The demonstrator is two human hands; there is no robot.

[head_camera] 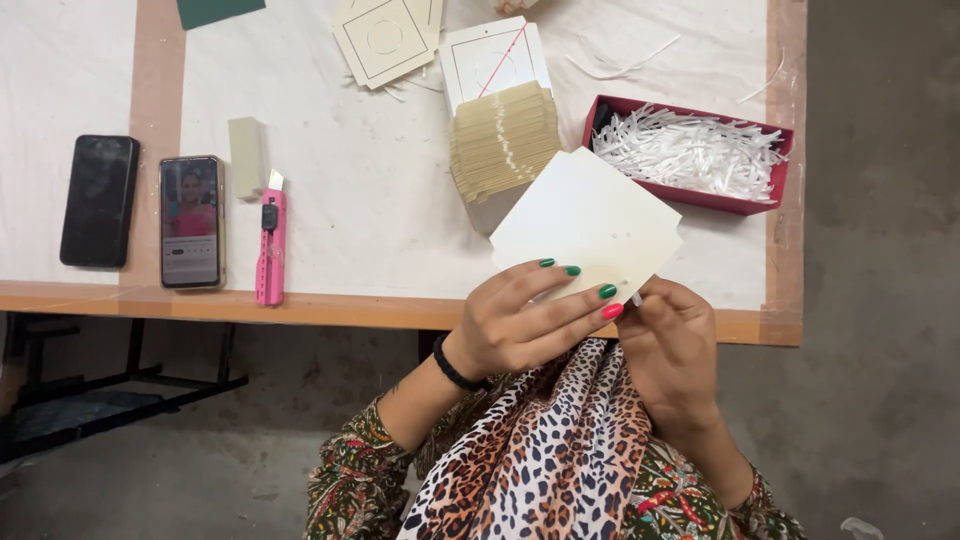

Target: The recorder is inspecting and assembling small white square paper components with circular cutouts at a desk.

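Holding a square cream card (585,222) up over the near edge of the table (380,210), a person works with both hands in the head-camera view. The left hand (525,320) grips the card's lower edge, its fingers (570,300), with green and pink painted nails, closed across the card's face. The right hand (670,340) is curled just beside it at the card's lower right corner, fingertips pinched on a thin white strip (636,297) at that edge. A black band (455,368) circles the left wrist.

On the table just behind the card stands a stack of tan cards (503,140), with a white square card marked by a circle and a red line (495,60) touching its far side. A red tray (690,195) of white paper shreds (690,150) sits to the right. Well apart on the left lie a pink utility knife (271,248), a pale block (246,155), a phone with a lit screen (191,222) and a dark phone (99,200).
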